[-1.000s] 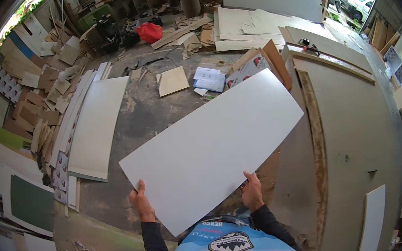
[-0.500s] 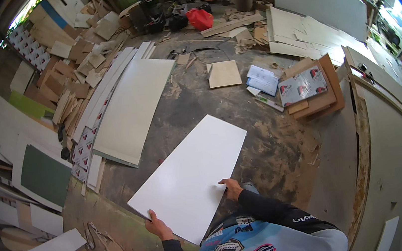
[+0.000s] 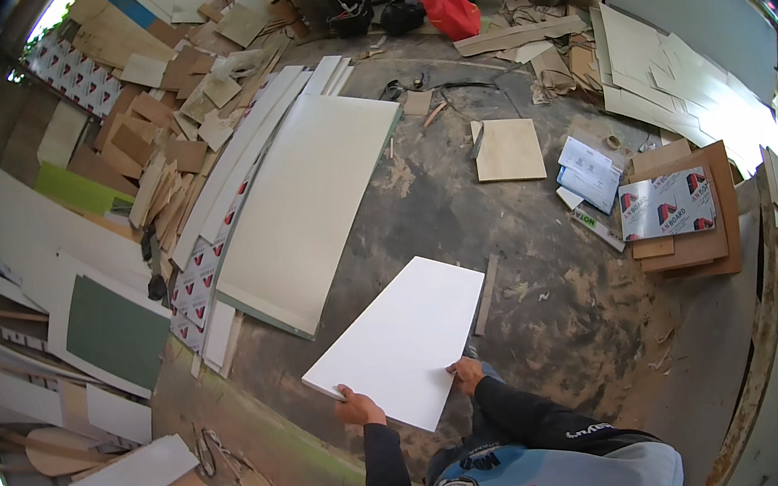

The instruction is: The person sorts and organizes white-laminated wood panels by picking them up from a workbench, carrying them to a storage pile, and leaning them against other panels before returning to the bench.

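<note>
A flat white board [image 3: 401, 339] is held out in front of me by its edges. My left hand [image 3: 361, 407] is closed on its near left edge, thumb on top. At the near right edge my right hand [image 3: 466, 375] grips it too, with the thumb over the face and the other fingers hidden beneath. The board's far end tips away over the dark floor. A narrow strip [image 3: 486, 295] lies on the floor just past its right edge.
A large cream panel [image 3: 316, 203] lies left on long white strips, with heaped offcuts [image 3: 175, 162] beyond. A square plywood piece [image 3: 508, 150], papers [image 3: 589, 175] and stacked brown boards [image 3: 726, 202] lie ahead and right. A red bag [image 3: 451, 14] sits at the back.
The white board has tilted, its far end looking shorter, and it has shifted rightward in view with both hands. The narrow strip beside it has come into sight. My view has turned slightly left.
</note>
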A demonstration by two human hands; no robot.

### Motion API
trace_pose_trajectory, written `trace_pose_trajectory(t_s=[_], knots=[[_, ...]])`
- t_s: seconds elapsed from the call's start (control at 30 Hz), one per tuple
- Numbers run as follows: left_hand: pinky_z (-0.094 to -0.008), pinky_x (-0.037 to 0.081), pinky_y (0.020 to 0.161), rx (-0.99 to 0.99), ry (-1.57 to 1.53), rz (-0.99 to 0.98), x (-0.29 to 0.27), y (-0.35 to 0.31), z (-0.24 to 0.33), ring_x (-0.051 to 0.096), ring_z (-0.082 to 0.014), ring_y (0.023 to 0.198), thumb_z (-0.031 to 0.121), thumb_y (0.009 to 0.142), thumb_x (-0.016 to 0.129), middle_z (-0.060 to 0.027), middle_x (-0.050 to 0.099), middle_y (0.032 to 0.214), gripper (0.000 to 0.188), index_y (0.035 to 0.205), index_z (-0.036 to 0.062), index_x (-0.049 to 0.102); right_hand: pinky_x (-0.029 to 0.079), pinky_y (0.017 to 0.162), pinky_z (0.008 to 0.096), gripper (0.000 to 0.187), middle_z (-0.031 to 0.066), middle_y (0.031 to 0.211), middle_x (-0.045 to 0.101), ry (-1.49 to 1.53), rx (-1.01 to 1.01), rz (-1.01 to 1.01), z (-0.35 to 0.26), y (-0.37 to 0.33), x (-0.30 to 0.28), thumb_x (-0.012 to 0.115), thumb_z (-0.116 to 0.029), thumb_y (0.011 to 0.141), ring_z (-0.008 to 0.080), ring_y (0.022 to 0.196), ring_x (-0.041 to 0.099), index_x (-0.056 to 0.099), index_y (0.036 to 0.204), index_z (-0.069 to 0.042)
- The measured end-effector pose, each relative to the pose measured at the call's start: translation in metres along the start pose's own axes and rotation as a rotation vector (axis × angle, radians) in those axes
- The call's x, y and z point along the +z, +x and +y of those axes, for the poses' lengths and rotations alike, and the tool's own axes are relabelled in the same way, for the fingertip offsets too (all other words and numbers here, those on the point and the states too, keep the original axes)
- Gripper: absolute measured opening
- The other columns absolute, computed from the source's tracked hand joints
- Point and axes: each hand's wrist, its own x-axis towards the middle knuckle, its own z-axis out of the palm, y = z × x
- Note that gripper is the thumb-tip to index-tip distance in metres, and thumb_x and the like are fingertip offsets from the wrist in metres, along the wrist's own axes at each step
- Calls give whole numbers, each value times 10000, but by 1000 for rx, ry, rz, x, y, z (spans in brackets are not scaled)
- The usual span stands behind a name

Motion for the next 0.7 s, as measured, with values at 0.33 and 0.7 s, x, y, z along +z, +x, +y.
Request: trace_pose_trajectory(t_s=[0.33,0.7], knots=[[-456,446,649,6,94,-2,173,20,64,588,-416,702,351,896,470,-263,605,737,499,768,-117,587,485,668,307,247,78,911,588,77,-133,-118,-85,57,36,530,41,807,182,748,567,548,1054,29],[-436,471,729,-140,-111,-293,176,20,-3,594,-365,857,239,858,561,-273,573,987,422,1010,-151,503,485,683,307,341,91,899,613,5,-159,-29,-50,19,80,547,-2,799,197,821,590,519,1138,35]])
